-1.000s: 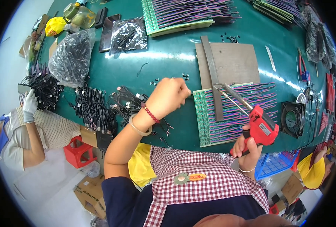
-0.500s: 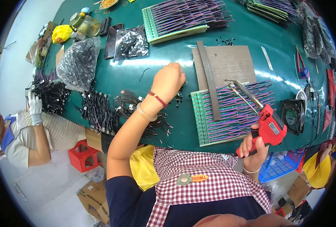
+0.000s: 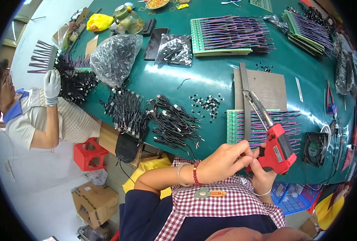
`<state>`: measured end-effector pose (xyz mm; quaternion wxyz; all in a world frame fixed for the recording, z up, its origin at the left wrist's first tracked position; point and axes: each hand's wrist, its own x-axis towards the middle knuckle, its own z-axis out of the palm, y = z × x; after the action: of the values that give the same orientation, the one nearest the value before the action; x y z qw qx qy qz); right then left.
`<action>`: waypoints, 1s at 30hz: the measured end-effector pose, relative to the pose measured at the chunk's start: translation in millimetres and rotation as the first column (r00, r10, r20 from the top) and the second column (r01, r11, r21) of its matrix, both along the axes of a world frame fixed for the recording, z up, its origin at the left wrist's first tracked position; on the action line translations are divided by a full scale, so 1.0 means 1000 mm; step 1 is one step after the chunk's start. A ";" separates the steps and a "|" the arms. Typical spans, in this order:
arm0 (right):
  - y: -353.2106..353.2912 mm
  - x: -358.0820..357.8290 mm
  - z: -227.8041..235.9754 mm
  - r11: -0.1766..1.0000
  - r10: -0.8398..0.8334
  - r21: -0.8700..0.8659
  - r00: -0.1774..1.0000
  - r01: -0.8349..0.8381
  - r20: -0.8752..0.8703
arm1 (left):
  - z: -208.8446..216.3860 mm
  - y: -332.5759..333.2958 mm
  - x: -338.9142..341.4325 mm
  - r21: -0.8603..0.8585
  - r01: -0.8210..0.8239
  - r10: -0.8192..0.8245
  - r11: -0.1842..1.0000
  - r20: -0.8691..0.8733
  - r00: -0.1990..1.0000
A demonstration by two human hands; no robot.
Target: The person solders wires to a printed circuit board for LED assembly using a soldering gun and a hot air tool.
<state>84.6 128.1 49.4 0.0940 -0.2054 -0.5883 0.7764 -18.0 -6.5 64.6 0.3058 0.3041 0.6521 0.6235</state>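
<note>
My right hand (image 3: 263, 176) is wrapped round the grip of a red soldering gun (image 3: 278, 149), whose metal tip points up and away over a green circuit board panel (image 3: 231, 126) with rows of pink and dark wires. My left hand (image 3: 226, 160) is closed in a pinch against the fingers of my right hand, beside the gun's handle. Whatever lies between those fingertips is too small to make out. A long grey metal bar (image 3: 245, 96) lies across a brown wooden board (image 3: 267, 90) and the panel's near part. Small black parts (image 3: 207, 106) are scattered left of the board.
Bundles of black cables (image 3: 172, 122) lie along the near edge. Farther back are a bag of parts (image 3: 116, 60), a phone (image 3: 156, 44) and stacked wired panels (image 3: 230, 36). A black fan (image 3: 315, 149) stands at right. A co-worker's gloved hand (image 3: 52, 86) holds a wired strip at left.
My left hand has come back from above the scattered black parts to meet my right hand at the soldering gun. The view has shifted, and the co-worker's hand now holds up a wired strip.
</note>
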 end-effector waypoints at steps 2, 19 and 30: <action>-0.001 0.000 0.001 0.999 -0.004 0.052 1.000 0.005 -0.022 | -0.001 -0.001 -0.001 -0.005 0.013 -0.013 1.000 0.010 1.000; -0.010 0.005 -0.010 0.996 0.022 0.087 0.995 -0.031 0.100 | -0.010 -0.011 -0.002 -0.175 0.074 -0.109 0.982 -0.203 0.973; 0.017 0.013 -0.013 0.992 -0.125 0.024 0.991 0.124 0.038 | -0.055 -0.031 -0.055 -0.281 -0.009 0.075 0.960 0.227 0.971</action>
<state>97.6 144.7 36.1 0.1327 -0.2561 -0.5844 0.7585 -72.9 -37.1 9.4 0.4073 0.1679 0.6986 0.5638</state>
